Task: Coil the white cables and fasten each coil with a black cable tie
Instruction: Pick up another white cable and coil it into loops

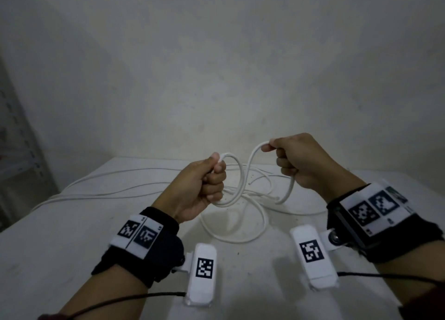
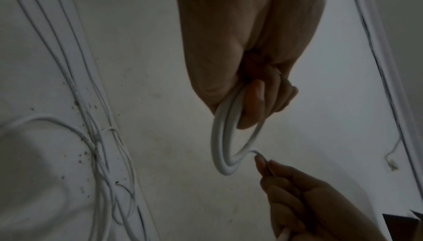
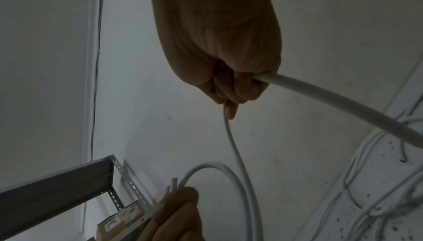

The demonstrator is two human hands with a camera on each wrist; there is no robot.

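- Your left hand (image 1: 204, 185), centre frame, has its fingers curled tight around a small coil (image 1: 228, 180) of white cable.
- Your right hand (image 1: 301, 160) fists the same cable (image 1: 255, 156), right of centre.
- Loose cables (image 1: 120, 192) lie on the table (image 1: 60, 247) below.

Looks like I'm in some bare back room or storeroom, not anybody's home. Past my hands there's just a plain, scuffed off-white plaster wall (image 1: 216, 67) with nothing on it. Under them is a flat white tabletop (image 1: 60, 247), speckled with dark dirt spots, with thin white cables (image 1: 120, 189) sprawled loose across it. Off to my left stands a grey slotted-angle metal shelving rack (image 3: 119, 178), the cheap bolt-together storage kind. Lighting's pretty dim too.
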